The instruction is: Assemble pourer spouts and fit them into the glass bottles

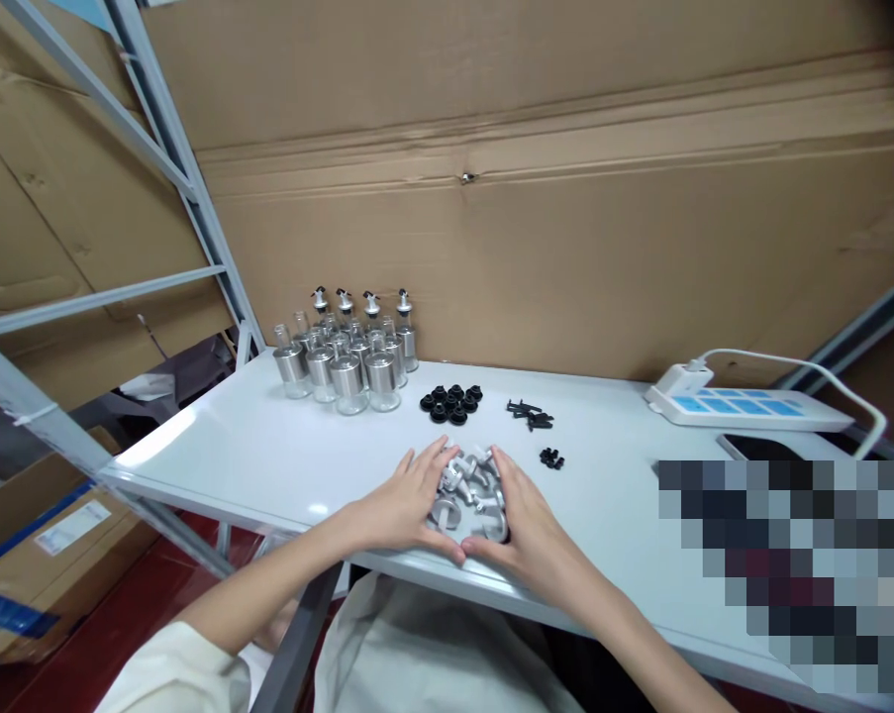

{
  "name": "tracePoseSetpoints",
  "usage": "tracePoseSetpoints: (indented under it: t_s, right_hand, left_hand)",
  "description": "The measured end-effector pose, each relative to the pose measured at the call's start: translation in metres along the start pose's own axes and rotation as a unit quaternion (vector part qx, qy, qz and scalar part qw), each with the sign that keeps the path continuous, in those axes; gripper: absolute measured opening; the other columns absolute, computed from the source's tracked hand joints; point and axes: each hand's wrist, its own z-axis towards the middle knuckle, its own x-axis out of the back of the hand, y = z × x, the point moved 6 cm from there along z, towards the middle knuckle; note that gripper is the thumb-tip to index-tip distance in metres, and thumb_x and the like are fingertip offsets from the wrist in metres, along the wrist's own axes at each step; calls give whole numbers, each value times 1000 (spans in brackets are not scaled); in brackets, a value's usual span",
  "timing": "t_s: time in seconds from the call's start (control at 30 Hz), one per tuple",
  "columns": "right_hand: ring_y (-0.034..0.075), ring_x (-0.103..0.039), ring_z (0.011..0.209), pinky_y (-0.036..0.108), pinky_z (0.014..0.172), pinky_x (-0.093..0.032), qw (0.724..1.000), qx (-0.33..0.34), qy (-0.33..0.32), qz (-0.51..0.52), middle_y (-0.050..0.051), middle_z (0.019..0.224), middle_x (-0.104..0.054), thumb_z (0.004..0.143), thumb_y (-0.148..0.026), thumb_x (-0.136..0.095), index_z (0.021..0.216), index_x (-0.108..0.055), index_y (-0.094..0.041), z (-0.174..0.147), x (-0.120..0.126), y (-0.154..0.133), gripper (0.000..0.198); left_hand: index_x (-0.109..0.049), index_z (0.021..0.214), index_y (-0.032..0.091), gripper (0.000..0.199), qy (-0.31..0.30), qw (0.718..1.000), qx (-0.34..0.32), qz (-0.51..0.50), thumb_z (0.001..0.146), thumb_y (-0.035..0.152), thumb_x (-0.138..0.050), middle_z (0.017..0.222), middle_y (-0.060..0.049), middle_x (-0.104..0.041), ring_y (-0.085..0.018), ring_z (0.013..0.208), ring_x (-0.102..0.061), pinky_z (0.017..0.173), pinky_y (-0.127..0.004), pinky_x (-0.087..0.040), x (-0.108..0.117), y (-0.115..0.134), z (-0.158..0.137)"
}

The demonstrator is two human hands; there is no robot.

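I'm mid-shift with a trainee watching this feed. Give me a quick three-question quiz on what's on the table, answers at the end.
1. Multiple choice: what do the left hand and right hand cup around?
A) a cardboard carton
B) a cluster of grey parts
C) a white cable

2. True or false: some glass bottles stand without a pourer top.

3. Put in order, left to right in the picture: power strip, round black caps, long black pieces.

Key:
1. B
2. True
3. Round black caps, long black pieces, power strip
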Motion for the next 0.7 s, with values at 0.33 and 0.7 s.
tracePoseSetpoints:
  t_s: [0.33, 0.7]
  right_hand:
    - [33, -3, 143, 53, 115, -13, 999, 12, -51, -6, 17, 157, 0, 61, -57, -70, 149, 6, -21, 1, 4, -3, 122]
    - [27, -14, 143, 48, 115, -16, 993, 110, 30, 25, 12, 156, -15, 79, -54, -55, 148, -13, -24, 60, 80, -53, 87]
  left_hand:
    - [-7, 147, 20, 121, 2, 1000, 7, -30, 55, 67, -71, 155, -20, 2, -35, 144, 1, 115, -57, -12, 3, 1, -4]
    - [-7, 147, 25, 99, 93, 996, 0, 4, 72, 63, -60, 156, -13, 9, -32, 144, 5, 116, -53, -11, 67, -35, -15]
